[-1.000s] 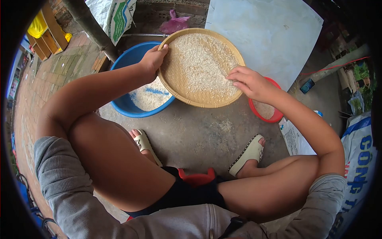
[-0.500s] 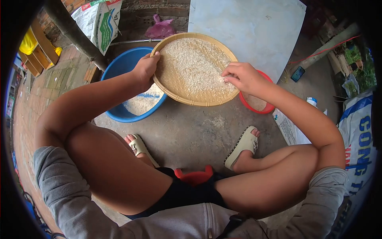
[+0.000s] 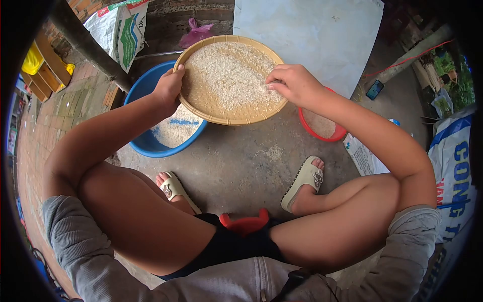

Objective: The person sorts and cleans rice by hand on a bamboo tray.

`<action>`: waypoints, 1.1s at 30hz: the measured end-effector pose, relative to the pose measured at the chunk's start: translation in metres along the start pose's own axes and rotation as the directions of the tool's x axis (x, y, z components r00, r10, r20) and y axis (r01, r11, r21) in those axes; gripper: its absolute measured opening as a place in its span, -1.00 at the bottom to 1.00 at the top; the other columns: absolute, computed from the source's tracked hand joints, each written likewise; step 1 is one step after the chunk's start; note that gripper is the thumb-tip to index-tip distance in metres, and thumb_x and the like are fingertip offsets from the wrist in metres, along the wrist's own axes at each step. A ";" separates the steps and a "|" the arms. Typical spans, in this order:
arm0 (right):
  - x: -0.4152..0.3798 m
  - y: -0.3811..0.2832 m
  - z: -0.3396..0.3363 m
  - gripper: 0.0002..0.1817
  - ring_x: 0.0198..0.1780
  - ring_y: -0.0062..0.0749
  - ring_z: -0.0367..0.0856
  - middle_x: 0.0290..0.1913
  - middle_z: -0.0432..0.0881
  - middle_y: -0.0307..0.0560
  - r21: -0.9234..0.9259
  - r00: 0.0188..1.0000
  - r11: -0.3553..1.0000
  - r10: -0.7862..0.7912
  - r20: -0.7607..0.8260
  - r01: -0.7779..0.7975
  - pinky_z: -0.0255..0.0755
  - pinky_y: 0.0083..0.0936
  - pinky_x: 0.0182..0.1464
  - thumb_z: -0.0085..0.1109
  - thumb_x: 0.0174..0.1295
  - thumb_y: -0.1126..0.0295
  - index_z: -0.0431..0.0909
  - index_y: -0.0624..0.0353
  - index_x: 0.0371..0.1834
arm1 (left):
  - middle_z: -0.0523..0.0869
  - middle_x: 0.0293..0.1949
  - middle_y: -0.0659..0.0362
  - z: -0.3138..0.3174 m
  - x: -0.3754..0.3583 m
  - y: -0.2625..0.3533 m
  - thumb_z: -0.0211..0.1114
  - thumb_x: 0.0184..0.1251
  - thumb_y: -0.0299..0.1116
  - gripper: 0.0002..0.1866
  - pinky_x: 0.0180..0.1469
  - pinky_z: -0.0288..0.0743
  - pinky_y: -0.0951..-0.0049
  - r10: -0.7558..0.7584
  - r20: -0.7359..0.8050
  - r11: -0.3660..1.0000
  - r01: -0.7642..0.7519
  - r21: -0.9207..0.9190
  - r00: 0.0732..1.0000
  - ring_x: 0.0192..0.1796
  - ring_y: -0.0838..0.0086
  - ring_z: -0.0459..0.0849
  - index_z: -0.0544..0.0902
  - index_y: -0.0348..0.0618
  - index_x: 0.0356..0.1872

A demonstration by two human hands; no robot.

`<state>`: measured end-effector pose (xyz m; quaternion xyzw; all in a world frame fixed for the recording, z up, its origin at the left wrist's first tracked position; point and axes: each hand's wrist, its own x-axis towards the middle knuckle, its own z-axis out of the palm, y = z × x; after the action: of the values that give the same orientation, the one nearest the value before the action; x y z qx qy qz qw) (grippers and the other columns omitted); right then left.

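Observation:
A round woven bamboo winnowing tray (image 3: 236, 122) hangs in front of me above the floor. Pale husked grain (image 3: 226, 73), like rice, is spread over most of it. My left hand (image 3: 169, 89) grips the tray's left rim, thumb on top, fingers hidden underneath. At the right side of the tray, my right hand (image 3: 296, 85) has thumb and fingers pinched together over the grain; whatever is between the fingertips is too small to make out.
Below the tray's left side stands a blue basin (image 3: 151, 149) with grain in it. A red basin (image 3: 322, 137) with grain sits to the right. Behind leans a pale board (image 3: 312, 40). A phone (image 3: 375, 89) lies on the floor at right, and a printed sack (image 3: 455, 166) stands nearby.
The tray has shifted left and slightly up in view, with both hands moving along with it. My left hand keeps its grip; my right hand stays pinched over the grain.

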<state>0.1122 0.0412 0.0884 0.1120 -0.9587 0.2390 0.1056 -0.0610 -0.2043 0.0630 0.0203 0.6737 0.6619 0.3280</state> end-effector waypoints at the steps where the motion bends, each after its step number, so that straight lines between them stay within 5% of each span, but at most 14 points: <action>1: 0.005 0.001 0.003 -0.89 -0.28 -0.14 0.57 -0.34 0.59 0.02 -0.017 0.999 0.999 -0.036 -0.007 0.036 0.44 -0.38 -0.21 0.16 0.11 0.47 0.58 0.28 -0.34 | 0.53 -0.09 0.10 -0.006 0.005 -0.002 -0.12 0.49 -0.15 -0.57 0.00 0.51 0.34 0.002 -0.003 1.000 -0.002 -0.001 1.000 -0.09 0.40 0.57 0.32 -0.21 0.21; 6: 0.040 -0.005 0.011 -0.87 -0.32 -0.21 0.59 -0.34 0.59 0.01 -0.009 0.995 0.995 -0.102 -0.023 0.101 0.45 -0.42 -0.24 0.17 0.13 0.47 0.58 0.29 -0.30 | 0.52 -0.04 0.12 -0.046 0.023 0.004 -0.09 0.48 -0.14 -0.58 0.05 0.44 0.33 0.069 -0.172 0.997 -0.074 -0.027 0.983 -0.05 0.39 0.52 0.35 -0.19 0.19; 9: 0.051 -0.010 0.016 -0.86 -0.31 -0.27 0.61 -0.33 0.62 0.00 0.051 1.000 0.999 0.002 0.013 -0.003 0.47 -0.44 -0.22 0.19 0.13 0.45 0.60 0.28 -0.28 | 0.51 -0.03 0.14 -0.067 0.031 0.006 -0.09 0.47 -0.13 -0.58 0.03 0.45 0.32 0.095 -0.253 0.993 -0.110 -0.046 0.963 -0.05 0.41 0.52 0.35 -0.16 0.19; 12: 0.060 -0.012 0.023 -0.86 -0.29 -0.12 0.63 -0.34 0.65 0.09 0.197 0.990 0.970 0.144 0.007 -0.143 0.47 -0.35 -0.21 0.20 0.07 0.45 0.62 0.28 -0.35 | 0.52 -0.07 0.17 -0.077 0.028 0.010 -0.07 0.46 -0.12 -0.61 -0.03 0.47 0.34 0.124 -0.403 0.986 -0.157 -0.048 0.907 -0.09 0.43 0.53 0.37 -0.10 0.16; 19: 0.068 0.007 0.046 -0.87 -0.31 -0.20 0.65 -0.38 0.67 0.07 0.208 0.979 0.956 0.200 0.048 -0.206 0.49 -0.39 -0.19 0.23 0.05 0.44 0.66 0.25 -0.37 | 0.49 -0.19 0.23 -0.090 0.022 0.020 -0.10 0.46 -0.09 -0.64 -0.29 0.43 0.41 0.133 -0.469 0.989 -0.150 0.000 0.873 -0.25 0.51 0.50 0.41 -0.07 0.07; 25: 0.093 0.044 0.063 -0.86 -0.31 -0.29 0.66 -0.37 0.69 0.01 0.141 0.940 0.934 0.307 0.149 -0.327 0.50 -0.42 -0.22 0.27 0.03 0.42 0.67 0.22 -0.35 | 0.50 -0.13 0.19 -0.091 0.025 0.025 -0.14 0.47 -0.08 -0.63 -0.15 0.52 0.33 0.139 -0.474 0.983 -0.177 -0.036 0.869 -0.16 0.45 0.54 0.38 -0.09 0.08; 27: 0.105 0.057 0.069 -0.86 -0.43 -0.53 0.60 -0.46 0.66 -0.08 0.097 0.914 0.918 0.364 0.178 -0.384 0.47 -0.54 -0.34 0.23 0.08 0.46 0.63 0.32 -0.34 | 0.50 -0.13 0.17 -0.086 0.021 0.027 -0.14 0.47 -0.08 -0.63 -0.14 0.53 0.30 0.146 -0.455 0.982 -0.184 -0.042 0.878 -0.15 0.43 0.54 0.38 -0.12 0.07; 28: 0.112 0.062 0.071 -0.85 -0.42 -0.38 0.65 -0.46 0.68 -0.04 0.149 0.887 0.881 0.419 0.194 -0.449 0.50 -0.46 -0.29 0.27 0.04 0.40 0.68 0.24 -0.35 | 0.50 -0.12 0.14 -0.081 0.015 0.030 -0.13 0.47 -0.09 -0.62 -0.12 0.53 0.29 0.147 -0.460 0.981 -0.190 -0.049 0.876 -0.13 0.41 0.54 0.38 -0.15 0.08; 33: 0.150 0.084 0.079 -0.84 -0.49 -0.41 0.64 -0.52 0.67 -0.06 -0.003 0.884 0.898 0.433 0.178 -0.439 0.49 -0.47 -0.38 0.24 0.06 0.37 0.68 0.24 -0.41 | 0.50 -0.07 0.11 -0.083 0.016 0.030 -0.11 0.47 -0.11 -0.60 -0.06 0.54 0.25 0.148 -0.452 0.976 -0.205 -0.079 0.880 -0.08 0.35 0.55 0.37 -0.20 0.10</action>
<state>-0.0643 0.0509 0.0221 -0.0839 -0.9602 0.2640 -0.0368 -0.1249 -0.2659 0.0756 -0.0899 0.6833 0.7170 0.1049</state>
